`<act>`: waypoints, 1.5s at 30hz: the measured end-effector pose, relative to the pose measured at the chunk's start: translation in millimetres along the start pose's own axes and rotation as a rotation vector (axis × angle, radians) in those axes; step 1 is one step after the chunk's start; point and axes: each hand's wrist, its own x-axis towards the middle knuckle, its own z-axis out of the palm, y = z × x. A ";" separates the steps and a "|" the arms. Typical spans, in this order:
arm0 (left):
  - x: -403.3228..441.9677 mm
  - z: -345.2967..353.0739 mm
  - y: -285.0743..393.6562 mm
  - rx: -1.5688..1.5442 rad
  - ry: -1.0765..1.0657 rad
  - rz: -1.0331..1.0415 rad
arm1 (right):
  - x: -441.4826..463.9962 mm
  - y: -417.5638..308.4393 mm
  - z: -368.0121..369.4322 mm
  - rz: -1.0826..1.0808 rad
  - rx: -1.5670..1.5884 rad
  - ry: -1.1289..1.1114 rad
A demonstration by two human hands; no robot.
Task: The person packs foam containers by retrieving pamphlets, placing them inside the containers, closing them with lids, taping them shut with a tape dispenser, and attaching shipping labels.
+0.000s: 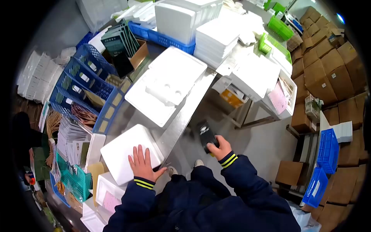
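My left hand (143, 164) lies with spread fingers on the top of a closed white foam box (119, 154) at the near end of the metal table (177, 133). Out over the floor, right of the table edge, my right hand (221, 148) is wrapped round a black handheld device (206, 135). Beyond the foam box on the table lies an open white foam tray (154, 85) with moulded recesses and round holes.
Blue divided bins (83, 83) line the left, with a teal basket (73, 179) nearer. Stacked white foam lids (216, 38) stand at the back. Cardboard boxes (328, 69) and blue crates (327, 150) are on the right. A foam box (288, 94) rests on a stand.
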 end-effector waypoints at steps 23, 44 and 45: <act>0.7 -1.0 -6.8 -0.158 -0.115 -0.106 | 312.5 -143.0 -38.4 -1.188 -0.440 0.518; 7.1 14.3 -26.7 -0.047 0.251 -0.453 | 74.5 -72.4 151.8 -1.324 -0.708 -1.274; 7.5 15.3 -24.9 0.020 0.245 -0.445 | 72.2 -89.5 164.0 -1.293 -0.855 -1.392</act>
